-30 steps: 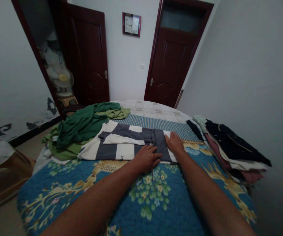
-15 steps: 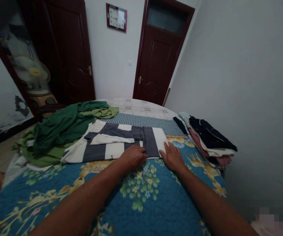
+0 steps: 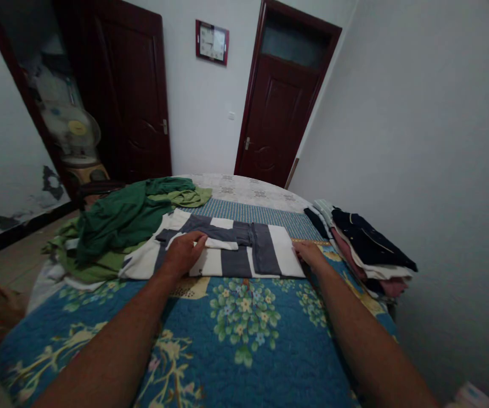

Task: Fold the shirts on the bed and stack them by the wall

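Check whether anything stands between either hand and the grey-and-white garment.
Nothing visible does: the left hand lies over the garment, the right hand is at its right edge. The green clothes lie by its left end, not between it and either hand.

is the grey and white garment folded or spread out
Folded, at least partly: the garment lies in a long strip with a flap across it. The left hand is at the flap.

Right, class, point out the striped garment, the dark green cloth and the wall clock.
Striped garment (image 3: 234, 262), head view: dark stripe, middle.
Dark green cloth (image 3: 119, 220), head view: its crumpled middle.
Wall clock (image 3: 212, 43), head view: the dial.
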Motion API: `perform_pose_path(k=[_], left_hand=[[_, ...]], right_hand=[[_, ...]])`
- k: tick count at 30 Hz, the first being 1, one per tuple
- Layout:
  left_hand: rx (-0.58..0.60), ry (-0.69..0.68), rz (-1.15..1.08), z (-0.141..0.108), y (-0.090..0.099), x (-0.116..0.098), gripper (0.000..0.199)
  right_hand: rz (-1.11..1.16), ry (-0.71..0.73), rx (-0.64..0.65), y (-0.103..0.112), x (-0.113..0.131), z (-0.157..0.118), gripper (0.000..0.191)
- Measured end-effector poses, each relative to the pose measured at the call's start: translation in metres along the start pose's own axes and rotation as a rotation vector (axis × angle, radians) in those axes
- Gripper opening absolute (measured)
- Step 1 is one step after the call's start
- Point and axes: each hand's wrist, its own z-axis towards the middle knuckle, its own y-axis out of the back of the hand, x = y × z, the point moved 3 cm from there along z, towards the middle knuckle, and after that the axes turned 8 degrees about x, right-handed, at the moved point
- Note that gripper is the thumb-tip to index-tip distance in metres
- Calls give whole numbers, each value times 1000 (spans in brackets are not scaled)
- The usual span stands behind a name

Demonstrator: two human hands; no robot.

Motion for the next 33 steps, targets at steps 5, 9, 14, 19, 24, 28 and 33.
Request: perform_pose_path(k=[5,9,14,19,24,28,33], left_hand=[[-63,100,-1,0,3,20,32],[-40,49,-24,1,-5,14,34],[-20,29,-82,1,-11,12,34],[-24,58,-173,1,-6,10,34],[70,254,-573,3,-12,15,36],[124,422,-884,1,-20,18,44],[190,444,-874,-1,-21,17,50]], right_hand=[[144,-81,115,-4,4,14,20],[225,-114,148,-3,16,13,15],[326,-109,214,-3,59,9,15],[313,-3,233,-17,130,5,11],[285,84,297,-73,197,-4,13],[275,71,315,-141,221,-8,13],[240,59,347,-207,215,-14,14]])
